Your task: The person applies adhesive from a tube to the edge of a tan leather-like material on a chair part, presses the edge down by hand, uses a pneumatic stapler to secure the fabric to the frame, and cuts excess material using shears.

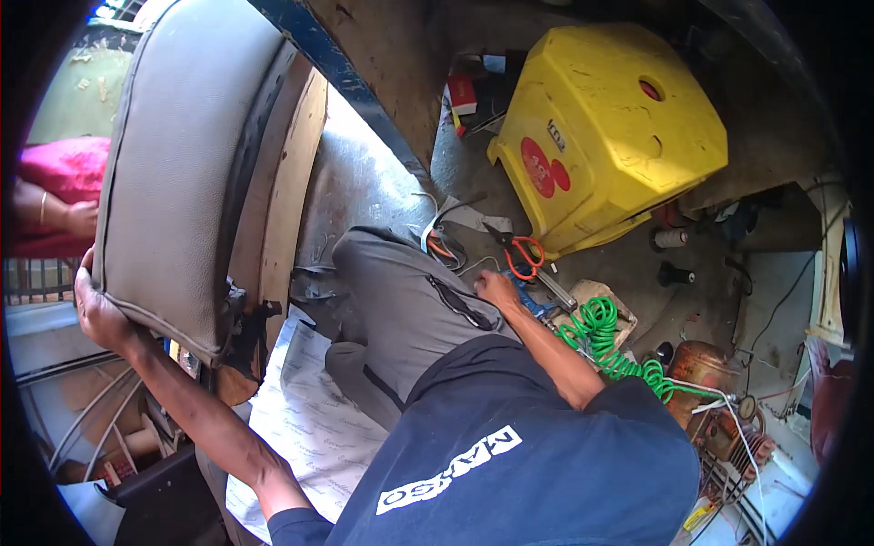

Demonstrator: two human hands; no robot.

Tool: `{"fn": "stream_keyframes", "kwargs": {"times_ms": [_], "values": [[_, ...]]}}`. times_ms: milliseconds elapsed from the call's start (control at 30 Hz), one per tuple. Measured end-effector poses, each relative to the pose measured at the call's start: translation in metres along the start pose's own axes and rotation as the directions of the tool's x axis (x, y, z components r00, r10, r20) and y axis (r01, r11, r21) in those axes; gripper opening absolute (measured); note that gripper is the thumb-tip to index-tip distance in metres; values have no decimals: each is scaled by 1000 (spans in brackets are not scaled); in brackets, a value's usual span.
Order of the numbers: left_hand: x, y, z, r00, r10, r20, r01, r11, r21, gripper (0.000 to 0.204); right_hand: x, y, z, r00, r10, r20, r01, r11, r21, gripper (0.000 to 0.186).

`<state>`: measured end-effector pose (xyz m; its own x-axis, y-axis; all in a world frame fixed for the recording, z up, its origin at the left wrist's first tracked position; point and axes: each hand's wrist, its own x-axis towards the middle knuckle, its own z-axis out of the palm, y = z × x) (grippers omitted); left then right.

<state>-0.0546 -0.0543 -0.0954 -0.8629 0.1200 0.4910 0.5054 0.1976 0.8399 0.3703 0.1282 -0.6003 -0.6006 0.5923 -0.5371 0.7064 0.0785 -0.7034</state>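
Note:
My left hand [102, 314] grips the lower left corner of a grey upholstered seat panel [182, 155], which stands tilted with a piped edge and a wooden frame behind it. My right hand [497, 289] is beside my right knee, its fingers curled and partly hidden, so what they hold is unclear. Right beside that wrist is a blue air tool [530, 302] with a metal magazine [557, 291]. Orange-handled scissors [525, 258] lie just beyond the hand. A green coiled air hose [596, 328] lies close to the forearm.
A yellow plastic stool [601, 136] lies tipped at the far right. A rusty compressor [706, 369] with cables stands at the right. Patterned white sheeting [300, 428] lies under my legs. Another person's hand [80, 218] is beyond the panel at the left. A blue-edged board [364, 91] slants overhead.

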Motion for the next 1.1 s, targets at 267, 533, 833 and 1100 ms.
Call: {"fn": "stream_keyframes", "kwargs": {"times_ms": [267,533,833,1100], "values": [[7,-11,-12,986,-141,84,150,982,-117,48,89,-83,20,962,-222,-160,151,918,-367,76],[58,-53,-87,921,-117,370,251,907,-338,46,164,-58,16,961,-187,-204,53,847,-528,83],[-13,-6,-14,962,-233,142,271,872,-407,45,78,-90,-49,985,-145,-98,92,905,-414,63],[-24,-13,-4,994,33,100,-28,999,-45,36,-90,13,-73,906,348,243,-220,874,-433,48]]}}
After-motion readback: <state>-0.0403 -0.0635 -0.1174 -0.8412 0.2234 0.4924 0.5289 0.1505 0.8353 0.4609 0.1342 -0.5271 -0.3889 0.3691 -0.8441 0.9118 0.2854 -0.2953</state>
